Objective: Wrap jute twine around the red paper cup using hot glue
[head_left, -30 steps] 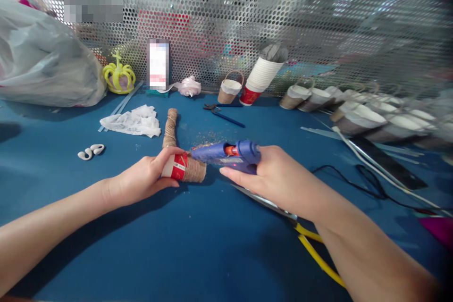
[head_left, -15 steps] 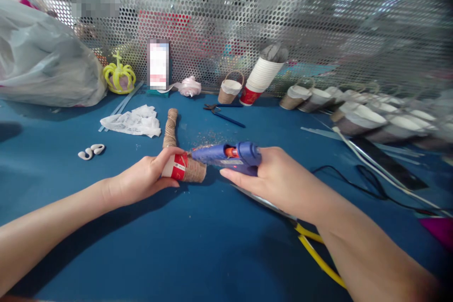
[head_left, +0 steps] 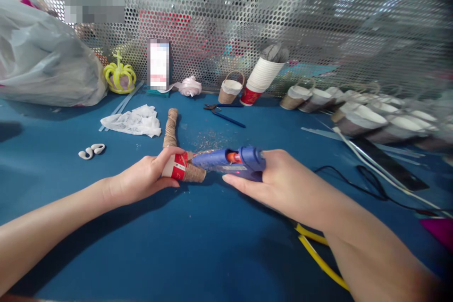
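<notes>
My left hand (head_left: 146, 177) grips a red and white paper cup (head_left: 179, 173) that lies on its side, its base end to the right. Brown twine is wrapped round that end. My right hand (head_left: 279, 179) holds a blue hot glue gun (head_left: 230, 159) with a small red light on its side. The nozzle is at the cup's side, by the edge of the twine; whether it touches cannot be made out. A spool of twine (head_left: 171, 127) stands out just behind the cup.
Scissors with yellow handles (head_left: 320, 255) lie under my right arm. Behind are pliers (head_left: 224, 113), a tilted cup stack (head_left: 264, 75) and a small twine-wrapped basket (head_left: 230, 90). Several more baskets (head_left: 364, 120), a black cable (head_left: 368, 184) and a white cord fill the right. Crumpled white paper (head_left: 134, 121) lies left.
The glue gun in my right hand has shifted slightly right and down, its nozzle moving a little along the cup. My left hand and the cup stay in place.
</notes>
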The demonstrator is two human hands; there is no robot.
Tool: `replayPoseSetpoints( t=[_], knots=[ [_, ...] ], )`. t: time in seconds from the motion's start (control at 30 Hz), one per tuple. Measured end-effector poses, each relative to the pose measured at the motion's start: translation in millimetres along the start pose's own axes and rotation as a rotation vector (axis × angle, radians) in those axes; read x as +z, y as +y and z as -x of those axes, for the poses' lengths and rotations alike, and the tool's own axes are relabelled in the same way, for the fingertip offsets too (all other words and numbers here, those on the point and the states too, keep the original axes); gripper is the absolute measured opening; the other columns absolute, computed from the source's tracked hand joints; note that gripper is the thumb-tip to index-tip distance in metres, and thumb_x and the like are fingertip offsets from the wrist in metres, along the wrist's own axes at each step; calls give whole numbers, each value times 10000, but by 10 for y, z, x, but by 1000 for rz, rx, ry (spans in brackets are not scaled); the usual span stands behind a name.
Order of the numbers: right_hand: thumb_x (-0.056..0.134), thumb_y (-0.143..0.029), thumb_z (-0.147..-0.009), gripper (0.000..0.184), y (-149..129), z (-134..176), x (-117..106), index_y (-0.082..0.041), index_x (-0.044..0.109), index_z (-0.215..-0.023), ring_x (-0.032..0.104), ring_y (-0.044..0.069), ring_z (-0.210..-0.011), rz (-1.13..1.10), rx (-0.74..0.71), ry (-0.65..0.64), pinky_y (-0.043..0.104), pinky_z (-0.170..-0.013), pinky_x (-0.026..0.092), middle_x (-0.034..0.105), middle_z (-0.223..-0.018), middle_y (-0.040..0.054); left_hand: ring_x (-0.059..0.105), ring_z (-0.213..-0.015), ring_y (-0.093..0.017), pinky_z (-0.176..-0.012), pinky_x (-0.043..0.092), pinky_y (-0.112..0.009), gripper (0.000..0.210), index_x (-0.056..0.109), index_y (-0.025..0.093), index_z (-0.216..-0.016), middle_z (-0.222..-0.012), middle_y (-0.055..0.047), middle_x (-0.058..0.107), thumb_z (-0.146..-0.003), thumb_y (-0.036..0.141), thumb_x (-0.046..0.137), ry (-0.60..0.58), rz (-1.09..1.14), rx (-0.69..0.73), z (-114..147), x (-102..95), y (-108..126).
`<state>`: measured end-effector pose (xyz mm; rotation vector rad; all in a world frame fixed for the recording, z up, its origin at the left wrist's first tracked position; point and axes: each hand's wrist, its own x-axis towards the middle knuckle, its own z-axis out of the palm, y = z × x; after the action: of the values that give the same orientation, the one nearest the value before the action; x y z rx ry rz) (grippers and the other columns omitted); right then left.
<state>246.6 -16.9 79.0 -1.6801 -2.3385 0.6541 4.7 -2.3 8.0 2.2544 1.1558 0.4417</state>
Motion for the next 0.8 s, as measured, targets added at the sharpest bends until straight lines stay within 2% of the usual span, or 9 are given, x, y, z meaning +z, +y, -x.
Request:
replayPoseSetpoints(
  t=[0.2,0.4,0.53,0.8],
  knots=[
    [536,-442,-760,270,8,14,0,-204,556,-636,400,112,-463,-22,28,-41,225,-428,367,548,-543,-25,662,-697,-193,-583,454,-246,457,342,205,-1223,-953,-73,673,-822,277,548,-15,-4,-16,5,-1,-8],
    [555,-400,-743,232,-24,46,-12,-209,535,-612,350,95,-448,-24,43,-63,205,-395,329,490,-506,-47,652,-675,-191,-575,452,-247,483,327,194,-1245,-863,-58,673,-824,278,550,-26,6,-32,-5,-15,-2],
    [551,-412,-745,233,-29,51,-11,-211,552,-626,361,97,-454,-20,53,-77,204,-394,330,502,-509,-48,654,-663,-189,-563,451,-241,478,330,195,-1243,-819,-44,667,-826,282,548,-23,6,-30,-6,-12,-5],
    [542,-430,-753,263,22,-3,7,-206,541,-615,417,111,-476,10,13,-7,216,-441,371,563,-541,-32,655,-676,-183,-565,442,-232,469,334,212,-1223,-878,-49,662,-815,250,563,8,-8,13,4,15,-25]
  ],
)
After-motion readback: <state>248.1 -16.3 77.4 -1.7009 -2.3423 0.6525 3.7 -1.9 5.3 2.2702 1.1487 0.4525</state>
